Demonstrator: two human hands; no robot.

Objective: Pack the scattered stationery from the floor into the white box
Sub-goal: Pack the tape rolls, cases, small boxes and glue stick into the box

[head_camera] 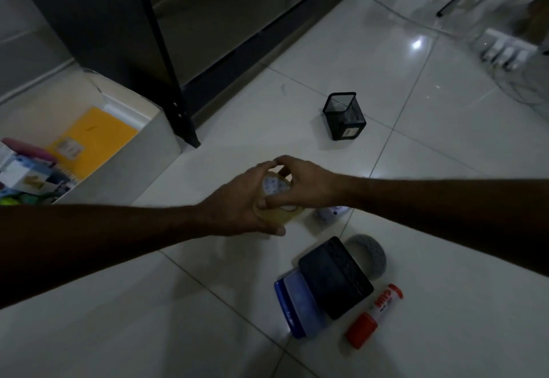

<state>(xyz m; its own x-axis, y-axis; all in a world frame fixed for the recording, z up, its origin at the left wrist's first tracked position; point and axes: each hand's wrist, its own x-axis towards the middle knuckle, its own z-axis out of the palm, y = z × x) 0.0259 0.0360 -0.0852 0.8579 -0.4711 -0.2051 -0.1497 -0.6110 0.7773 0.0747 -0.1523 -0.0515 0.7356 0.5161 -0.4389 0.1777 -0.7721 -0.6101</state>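
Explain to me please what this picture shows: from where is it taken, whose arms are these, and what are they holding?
There is no machine here. A person wears a camera on the head, so you look down along their own arms at a tiled floor. The left hand and the right hand together hold a roll of clear tape. To the left stands the white box, which already holds a yellow notebook and other items. On the floor lie a black mesh pen holder, a glue stick, and a dark flat object on a blue case. I cannot identify that object.
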